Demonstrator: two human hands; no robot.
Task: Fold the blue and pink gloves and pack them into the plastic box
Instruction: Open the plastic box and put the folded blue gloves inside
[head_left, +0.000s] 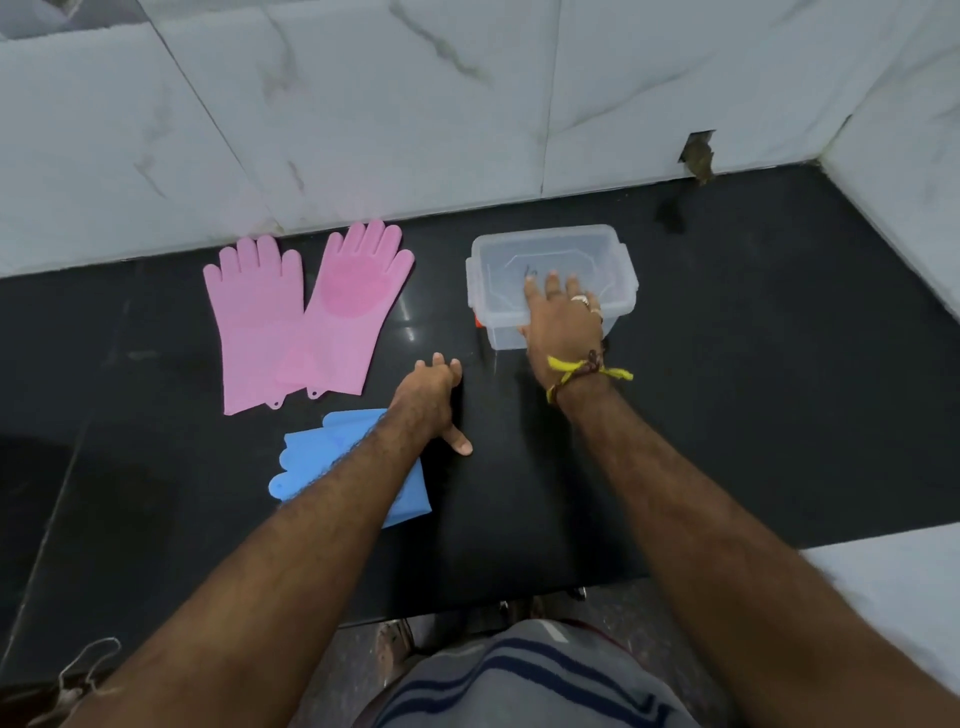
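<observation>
Resting on the near rim of the clear rectangular plastic box (550, 283), the right hand (558, 322) lies spread, its fingers reaching over the edge into the box's open top and its palm against the near wall; whether it grips the rim cannot be told. Rings show on two of its fingers, and a yellow and dark thread band (584, 371) is tied around the wrist. The box stands right of centre on the black polished stone counter (753, 364), toward the far side, and looks empty apart from the fingers.

Left of the box, well apart from it, the two pink rubber gloves (306, 317) lie flat and unfolded, fingers pointing to the far white marble wall (363, 104), their cuffs overlapping at the near end. The left hand (431, 395) hovers or rests on the bare counter between the gloves and the box, fingers loosely extended, thumb out, holding nothing. Beneath its forearm, nearer and to the left, lies the pair of blue rubber gloves (322, 462), apparently folded, partly hidden by the arm.
</observation>
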